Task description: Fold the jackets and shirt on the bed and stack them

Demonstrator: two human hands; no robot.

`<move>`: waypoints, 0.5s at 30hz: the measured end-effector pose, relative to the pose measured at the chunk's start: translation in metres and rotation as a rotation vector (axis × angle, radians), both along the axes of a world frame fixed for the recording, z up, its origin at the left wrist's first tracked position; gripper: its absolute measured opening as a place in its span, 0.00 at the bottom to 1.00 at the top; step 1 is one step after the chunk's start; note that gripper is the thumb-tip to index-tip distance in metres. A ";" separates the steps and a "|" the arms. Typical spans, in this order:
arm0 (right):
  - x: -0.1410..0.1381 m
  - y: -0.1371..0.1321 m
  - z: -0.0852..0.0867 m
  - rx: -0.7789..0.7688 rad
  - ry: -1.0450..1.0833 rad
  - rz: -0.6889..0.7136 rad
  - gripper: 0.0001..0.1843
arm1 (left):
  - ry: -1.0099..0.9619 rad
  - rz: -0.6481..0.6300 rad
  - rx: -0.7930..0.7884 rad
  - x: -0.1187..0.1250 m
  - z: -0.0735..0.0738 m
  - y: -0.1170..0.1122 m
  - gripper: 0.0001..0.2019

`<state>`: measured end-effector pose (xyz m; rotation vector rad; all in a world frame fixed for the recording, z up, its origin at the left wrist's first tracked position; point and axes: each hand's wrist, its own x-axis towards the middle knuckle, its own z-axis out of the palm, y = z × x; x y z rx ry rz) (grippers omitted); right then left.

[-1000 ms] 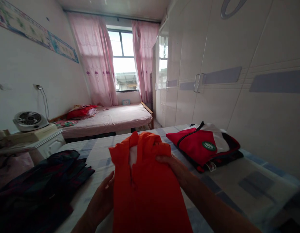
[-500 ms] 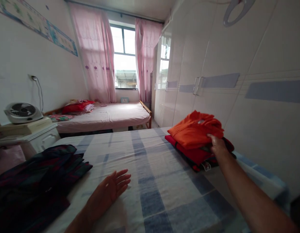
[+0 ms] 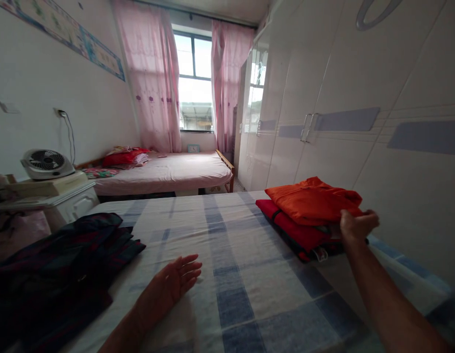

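Note:
At the right, a folded orange garment lies on top of a red and black folded garment on the bed. My right hand is closed at the orange garment's near right edge, the thumb against the cloth and the other fingers partly hidden. My left hand is held low over the bed sheet, palm turned inward, fingers stretched out, with nothing in it. To its left is a heap of dark plaid clothing, apart from the hand.
A blue and white checked sheet covers this bed. White wardrobes line the right side. A fan stands on a white cabinet at left. Beyond, a second bed stands below a window with pink curtains.
My right hand has moved right, and the orange garment's near edge has spread right and flattened on the stack. My left hand stays nearly still. The view has shifted slightly.

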<state>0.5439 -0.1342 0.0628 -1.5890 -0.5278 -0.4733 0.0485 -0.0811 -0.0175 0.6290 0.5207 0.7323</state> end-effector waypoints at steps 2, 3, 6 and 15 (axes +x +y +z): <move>-0.018 -0.007 0.012 -0.068 -0.236 -0.084 0.36 | 0.012 -0.008 0.000 0.001 0.001 0.000 0.15; -0.033 -0.008 0.017 -0.130 -0.397 -0.078 0.34 | 0.022 -0.007 -0.003 0.002 0.002 0.000 0.15; -0.091 0.001 0.023 -0.495 -0.842 0.120 0.29 | 0.043 0.008 -0.005 0.004 0.006 -0.001 0.15; -0.104 0.056 -0.015 -1.111 -0.913 0.155 0.28 | 0.010 -0.013 0.039 -0.002 -0.003 0.001 0.16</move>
